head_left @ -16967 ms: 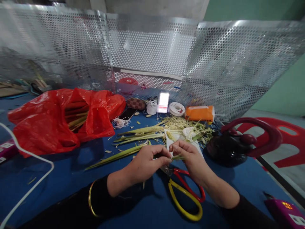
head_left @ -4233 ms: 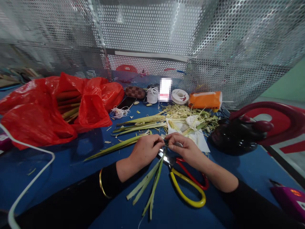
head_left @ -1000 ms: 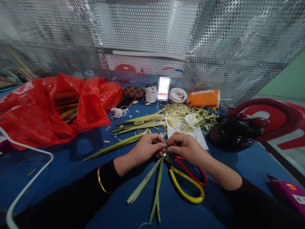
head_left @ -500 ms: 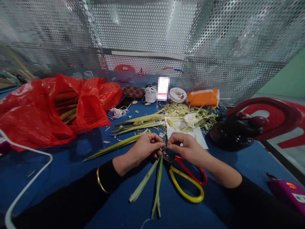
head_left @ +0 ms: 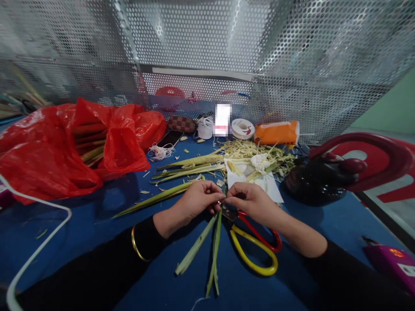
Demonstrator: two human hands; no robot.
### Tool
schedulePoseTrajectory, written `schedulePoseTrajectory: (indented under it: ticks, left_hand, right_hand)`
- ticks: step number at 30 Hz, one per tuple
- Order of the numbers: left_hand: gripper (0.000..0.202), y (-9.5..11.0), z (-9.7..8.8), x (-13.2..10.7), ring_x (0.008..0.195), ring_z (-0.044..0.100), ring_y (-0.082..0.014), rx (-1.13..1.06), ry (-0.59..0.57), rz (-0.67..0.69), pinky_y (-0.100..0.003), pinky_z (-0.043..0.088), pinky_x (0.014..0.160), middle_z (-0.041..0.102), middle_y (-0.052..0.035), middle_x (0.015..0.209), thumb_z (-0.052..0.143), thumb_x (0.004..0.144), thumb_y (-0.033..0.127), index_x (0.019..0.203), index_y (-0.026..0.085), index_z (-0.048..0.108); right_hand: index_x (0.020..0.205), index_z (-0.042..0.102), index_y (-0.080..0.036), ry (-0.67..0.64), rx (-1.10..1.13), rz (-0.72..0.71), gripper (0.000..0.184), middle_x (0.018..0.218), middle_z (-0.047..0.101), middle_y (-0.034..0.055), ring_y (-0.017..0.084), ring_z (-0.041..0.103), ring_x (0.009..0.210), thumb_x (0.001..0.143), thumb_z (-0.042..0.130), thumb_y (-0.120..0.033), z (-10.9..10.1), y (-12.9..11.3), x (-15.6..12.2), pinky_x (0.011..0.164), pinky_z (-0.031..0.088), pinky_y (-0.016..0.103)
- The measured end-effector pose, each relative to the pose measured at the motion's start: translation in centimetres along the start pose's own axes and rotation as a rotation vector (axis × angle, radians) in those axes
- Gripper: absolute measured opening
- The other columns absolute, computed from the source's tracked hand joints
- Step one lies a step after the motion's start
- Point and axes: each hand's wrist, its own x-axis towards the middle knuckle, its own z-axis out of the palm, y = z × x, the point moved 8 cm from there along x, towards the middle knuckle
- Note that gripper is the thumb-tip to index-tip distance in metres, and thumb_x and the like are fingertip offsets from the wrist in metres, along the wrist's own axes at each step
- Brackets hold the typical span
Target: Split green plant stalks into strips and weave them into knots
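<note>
My left hand (head_left: pixel 201 198) is closed at the upper end of two long green leaf strips (head_left: pixel 196 247), which fan out toward me over the blue table. A tiny shiny bit shows at its fingertips. My right hand (head_left: pixel 248 199) pinches close beside it, thumb and forefinger together; what lies between them is too small to make out. Under and beside the right hand rest scissors (head_left: pixel 256 252) with one yellow and one red handle loop, their blades partly hidden. Behind the hands lie more long leaf stalks (head_left: pixel 155 198) and a white paper sheet (head_left: pixel 274 190) with scraps on it.
A red plastic bag (head_left: pixel 126 142) of stalks lies at left, near a white cable (head_left: pixel 42 242). A pile of shredded leaf (head_left: pixel 241 149), a ribbon spool (head_left: pixel 243 129) and an orange pack (head_left: pixel 277 132) line the back. At right stands a dark lidded pot (head_left: pixel 316 185).
My right hand has shifted slightly left, bringing its fingertips closer to the left ones. The left hand and the leaf strips stay almost still.
</note>
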Motion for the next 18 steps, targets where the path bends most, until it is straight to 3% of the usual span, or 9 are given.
schedulePoseTrajectory:
  ticks: [3, 8, 16, 18]
  left_hand:
    - [0.014, -0.02, -0.10, -0.02, 0.046, 0.059, -0.0081, -0.013, 0.012, -0.012, -0.016, 0.046, 0.045, 0.063, 0.0009, 0.052, 0.070, 0.073, 0.018, 0.072, 0.013, 0.058]
    - [0.012, 0.16, -0.25, -0.12, 0.044, 0.058, -0.0082, -0.015, 0.031, -0.039, -0.016, 0.045, 0.044, 0.064, -0.0002, 0.051, 0.070, 0.072, 0.014, 0.071, 0.013, 0.057]
    - [0.014, 0.24, -0.37, -0.23, 0.044, 0.059, -0.0086, -0.019, 0.042, -0.044, -0.015, 0.044, 0.042, 0.063, -0.0003, 0.050, 0.072, 0.069, 0.012, 0.070, 0.012, 0.059]
    - [0.014, 0.19, -0.44, -0.24, 0.045, 0.060, -0.0087, -0.025, 0.048, -0.048, -0.015, 0.044, 0.042, 0.064, -0.0003, 0.050, 0.073, 0.070, 0.012, 0.070, 0.012, 0.059]
  right_hand:
    - [0.069, 0.060, -0.018, -0.020, 0.030, -0.015, 0.013, 0.064, 0.060, 0.0003, 0.014, 0.052, 0.060, 0.079, 0.059, -0.026, -0.04, -0.36, -0.08, 0.058, 0.041, 0.027]
    - [0.070, 0.058, -0.018, -0.134, 0.199, 0.084, 0.016, 0.060, 0.060, 0.0001, 0.014, 0.052, 0.057, 0.078, 0.061, -0.032, 0.57, 0.00, -0.25, 0.056, 0.041, 0.027]
    - [0.069, 0.056, -0.018, -0.173, 0.220, 0.089, 0.020, 0.060, 0.057, -0.0006, 0.012, 0.051, 0.056, 0.078, 0.062, -0.036, 0.52, -0.28, -0.29, 0.056, 0.040, 0.027]
    - [0.071, 0.055, -0.018, -0.128, 0.204, 0.082, 0.022, 0.060, 0.054, -0.0023, 0.011, 0.049, 0.054, 0.077, 0.064, -0.037, 0.23, -0.20, -0.21, 0.054, 0.039, 0.026]
